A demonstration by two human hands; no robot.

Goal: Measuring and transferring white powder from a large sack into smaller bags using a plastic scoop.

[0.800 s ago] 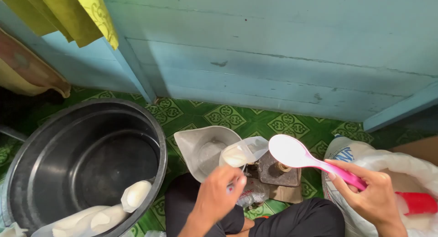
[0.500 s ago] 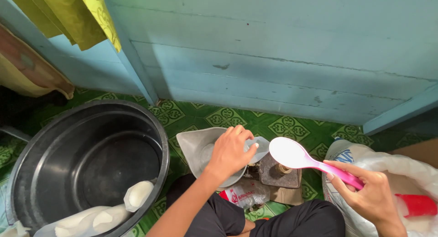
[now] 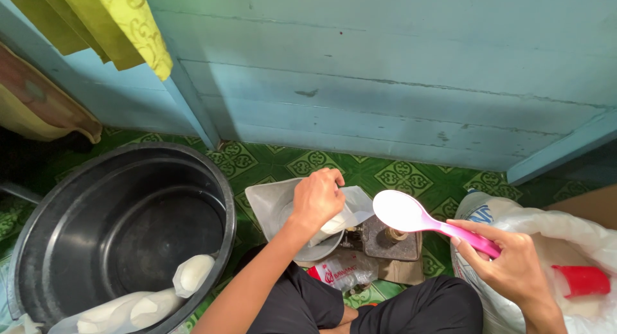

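Left hand (image 3: 316,199): fingers curled down and closed on the mouth of a small clear plastic bag (image 3: 347,216) partly filled with white grain or powder, knuckles toward the camera; the bag lies over a shallow grey pan (image 3: 273,202), apparently the dish of a small weighing scale (image 3: 385,239) whose dark base shows just beside it. Right hand (image 3: 514,270): fingers wrapped around the pink handle of a plastic scoop-spoon (image 3: 411,216), its white bowl level, apparently empty, and held in the air just right of the bag, not touching it. Below that hand: a large open white sack (image 3: 559,234) with pale contents, a red cup (image 3: 581,280) lying in it. Between the knees, on the floor: a small printed clear packet (image 3: 340,270). Left of the pan, apart from it: a large black basin (image 3: 128,231) holding several filled, closed white bags (image 3: 193,273) at its near edge. Floor: green patterned covering (image 3: 411,176); behind it a light blue plank wall (image 3: 385,70); a yellow cloth (image 3: 116,25) hangs at upper left. Handling judgement: the bag's mouth wants holding wide and upright over the pan, with the spoon kept level and brought close over the opening, so nothing spills onto the scale.
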